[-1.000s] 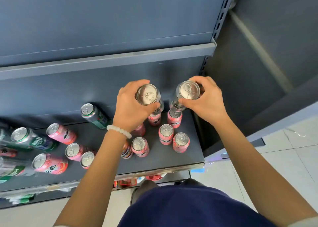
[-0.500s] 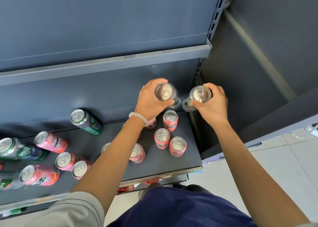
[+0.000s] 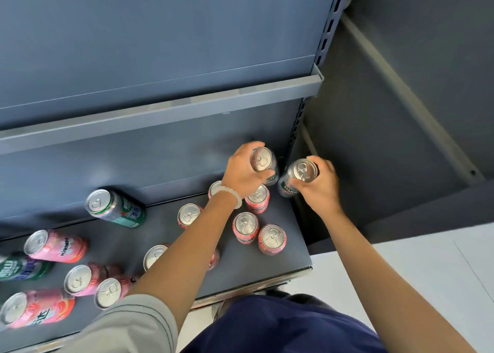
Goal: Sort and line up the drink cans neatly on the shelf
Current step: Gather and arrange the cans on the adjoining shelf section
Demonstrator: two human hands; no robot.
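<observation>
Hands worked at the far right corner of the shelf [image 3: 267,269]. The left hand [image 3: 242,176] gripped a dark green can [image 3: 263,165] around its upper rim, fingers curled over the top edge, and the can sat close against the shelf's back panel. The right hand [image 3: 319,189] gripped a second dark green can [image 3: 295,177] in the same way, tilted slightly, just beside the first and at the shelf's right edge by the slotted upright [image 3: 299,117]. Whether either can's base touched the shelf could not be told.

A white bead bracelet [image 3: 230,196] circled the left wrist. Below the hands stood a cluster of pink cans [image 3: 271,239] upright on the right part of the shelf, some partly hidden by the left forearm. Farther left, a green can [image 3: 115,208] stood near the back panel, well apart from the cluster. At the left end stood a looser group of pink cans [image 3: 54,245], with another green can [image 3: 21,268] among them, blurred at the frame's edge. An upper shelf [image 3: 160,112] ran across above. A grey sleeve [image 3: 128,328] covered the left upper arm.
</observation>
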